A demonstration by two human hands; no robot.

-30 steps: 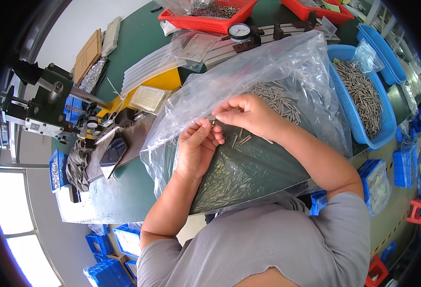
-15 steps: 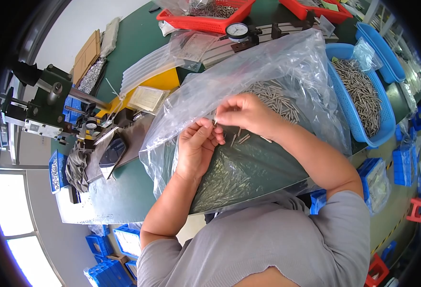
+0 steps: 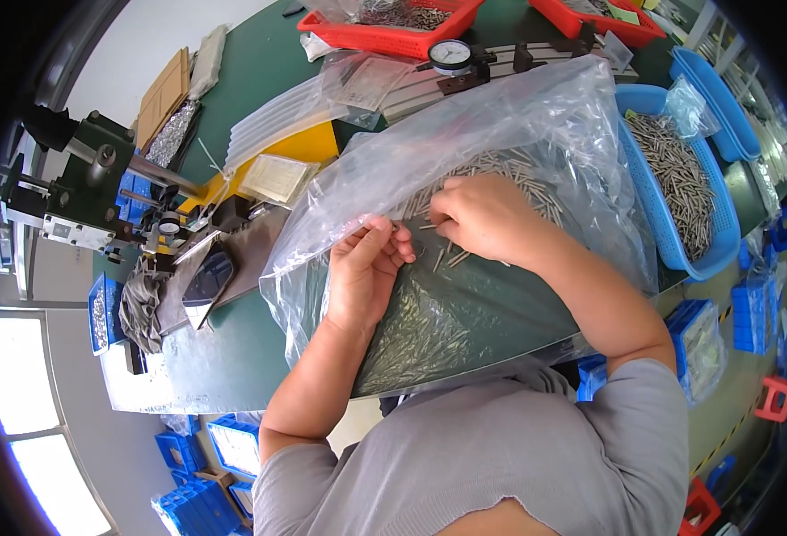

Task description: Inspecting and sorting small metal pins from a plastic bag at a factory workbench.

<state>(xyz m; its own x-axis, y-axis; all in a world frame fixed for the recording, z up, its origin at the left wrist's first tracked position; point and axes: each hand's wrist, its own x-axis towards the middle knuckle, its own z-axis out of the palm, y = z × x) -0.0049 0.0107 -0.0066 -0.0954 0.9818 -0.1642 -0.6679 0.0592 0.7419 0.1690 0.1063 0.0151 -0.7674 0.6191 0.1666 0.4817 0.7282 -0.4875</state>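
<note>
A clear plastic bag (image 3: 357,205) lies spread over the green table, with a heap of thin metal pins (image 3: 523,179) on it. My left hand (image 3: 364,272) is at the bag's left part, thumb and fingers pinched together. What they hold is too small to make out. My right hand (image 3: 487,219) lies over the near edge of the heap, its fingers bent down and together. A few loose pins (image 3: 441,259) lie just below its fingertips. Whether a pin sits between those fingers is hidden.
A blue basket (image 3: 724,214) full of pins stands at the right. Red baskets (image 3: 357,37) and a dial gauge (image 3: 450,55) are at the back. A bench machine with a metal column (image 3: 98,165) stands at the left, near a yellow block (image 3: 313,143).
My right hand has moved away from my left fingertips, to the right, over the pins. My left hand stays in nearly the same place, still pinched.
</note>
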